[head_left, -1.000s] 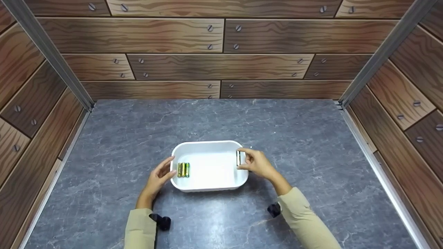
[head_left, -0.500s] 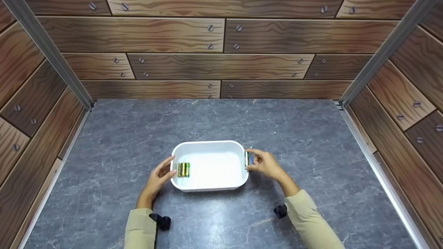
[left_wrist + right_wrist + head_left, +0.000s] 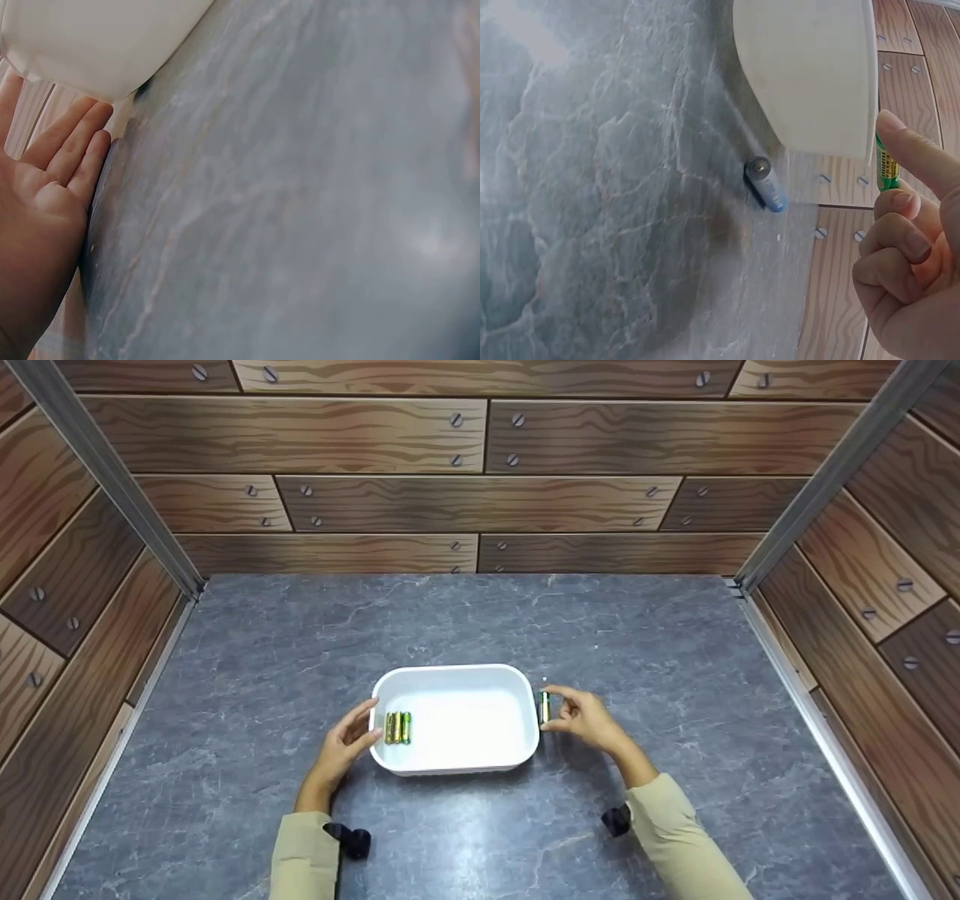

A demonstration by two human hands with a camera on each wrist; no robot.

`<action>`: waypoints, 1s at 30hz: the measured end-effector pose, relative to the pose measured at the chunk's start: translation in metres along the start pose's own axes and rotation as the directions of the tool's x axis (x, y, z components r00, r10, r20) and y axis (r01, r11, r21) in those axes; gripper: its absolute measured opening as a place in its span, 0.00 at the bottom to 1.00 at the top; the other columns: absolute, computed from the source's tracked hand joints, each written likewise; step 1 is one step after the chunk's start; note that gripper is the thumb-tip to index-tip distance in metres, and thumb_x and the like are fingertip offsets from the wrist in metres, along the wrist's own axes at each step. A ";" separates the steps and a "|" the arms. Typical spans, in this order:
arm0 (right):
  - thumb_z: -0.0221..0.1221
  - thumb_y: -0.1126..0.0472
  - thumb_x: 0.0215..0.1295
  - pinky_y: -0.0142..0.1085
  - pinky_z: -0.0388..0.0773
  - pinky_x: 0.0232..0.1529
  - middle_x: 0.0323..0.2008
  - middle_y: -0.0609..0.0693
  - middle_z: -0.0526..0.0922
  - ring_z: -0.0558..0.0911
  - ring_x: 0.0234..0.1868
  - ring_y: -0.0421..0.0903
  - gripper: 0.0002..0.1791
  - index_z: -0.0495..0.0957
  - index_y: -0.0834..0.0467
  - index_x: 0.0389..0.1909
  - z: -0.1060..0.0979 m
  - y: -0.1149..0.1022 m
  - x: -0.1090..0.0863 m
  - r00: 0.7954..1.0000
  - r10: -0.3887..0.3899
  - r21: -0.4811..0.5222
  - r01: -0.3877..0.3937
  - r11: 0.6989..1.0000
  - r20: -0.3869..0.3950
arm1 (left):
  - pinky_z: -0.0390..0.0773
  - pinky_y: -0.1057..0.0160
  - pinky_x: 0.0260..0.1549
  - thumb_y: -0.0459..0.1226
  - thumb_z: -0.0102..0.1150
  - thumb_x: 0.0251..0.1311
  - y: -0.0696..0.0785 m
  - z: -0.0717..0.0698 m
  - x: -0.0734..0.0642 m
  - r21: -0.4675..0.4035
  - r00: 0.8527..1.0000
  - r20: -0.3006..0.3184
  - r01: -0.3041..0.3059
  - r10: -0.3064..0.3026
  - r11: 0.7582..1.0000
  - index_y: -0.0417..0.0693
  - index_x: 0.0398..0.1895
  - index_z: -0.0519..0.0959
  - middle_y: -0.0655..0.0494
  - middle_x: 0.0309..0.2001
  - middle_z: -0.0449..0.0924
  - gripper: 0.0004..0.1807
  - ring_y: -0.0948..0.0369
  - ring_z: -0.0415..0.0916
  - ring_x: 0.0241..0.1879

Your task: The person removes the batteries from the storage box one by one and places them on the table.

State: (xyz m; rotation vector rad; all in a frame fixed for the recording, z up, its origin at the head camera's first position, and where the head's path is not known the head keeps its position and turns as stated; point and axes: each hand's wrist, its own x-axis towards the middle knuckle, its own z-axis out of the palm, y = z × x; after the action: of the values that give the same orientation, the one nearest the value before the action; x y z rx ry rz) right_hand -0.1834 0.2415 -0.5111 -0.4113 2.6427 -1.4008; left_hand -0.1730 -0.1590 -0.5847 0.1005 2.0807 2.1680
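Cloth in light tan makes the left sleeve [image 3: 304,855], and out of it comes the left hand [image 3: 339,750]. Its fingers are spread and mostly straight, with the thumb and fingertips at the left end of a white, shiny tub with round corners [image 3: 469,720]. It is not curled around anything. The tub sits on a grey stone-look table [image 3: 465,832].

Inside the tub, by its left end, three small gold-and-green round batteries [image 3: 398,727] lie side by side in a neat row. The rest of the tub floor is bare.

Just past the tub's right end, the right hand [image 3: 590,721] pinches one green-and-yellow round battery [image 3: 545,707] by its ends, with thumb and first finger. The gap between them is just as long as the battery. The right wrist view shows a blue-and-grey round battery [image 3: 771,189] lying on the table near the tub.

The work looks only part done, I think: three batteries are in the tub and two are outside it, one of them in the hand and not yet put down. I cannot tell how many moves are left.
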 end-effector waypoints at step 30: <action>0.70 0.69 0.50 0.25 0.61 0.21 0.17 0.43 0.65 0.64 0.18 0.34 0.31 0.73 0.71 0.57 0.001 0.039 0.008 0.990 0.131 -0.037 -0.129 0.991 0.047 | 0.74 0.75 0.53 0.26 0.58 0.60 -0.001 -0.001 0.001 0.016 1.000 -0.001 -0.031 0.031 0.999 0.34 0.68 0.63 0.31 0.66 0.67 0.31 0.74 0.74 0.52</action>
State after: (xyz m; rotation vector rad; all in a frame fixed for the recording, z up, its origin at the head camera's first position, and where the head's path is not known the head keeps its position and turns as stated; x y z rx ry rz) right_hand -0.1978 0.2589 -0.5435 -0.2678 2.6051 -1.2923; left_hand -0.1737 -0.1599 -0.5859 0.1345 2.1114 2.1692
